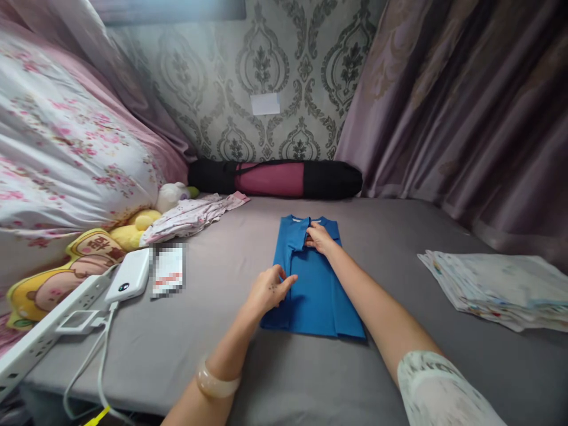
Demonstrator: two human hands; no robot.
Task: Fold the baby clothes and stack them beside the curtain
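Observation:
A blue shirt (pixel 313 296) lies on the grey sheet in front of me, its two sides folded inward and its collar towards the wall. My right hand (pixel 319 238) is near the collar, its fingers closed on the end of a folded sleeve. Over the shirt's left side is my left hand (pixel 273 288), thumb and fingers apart, with nothing held. Whether its fingertips touch the cloth is hard to tell.
On the right lies a stack of folded cloths (pixel 497 284). A black and pink rolled bag (pixel 270 179) rests against the wall. At the left are a white power bank (pixel 133 275), a power strip (pixel 48 331), plush toys (pixel 97 254) and a crumpled garment (pixel 190 218).

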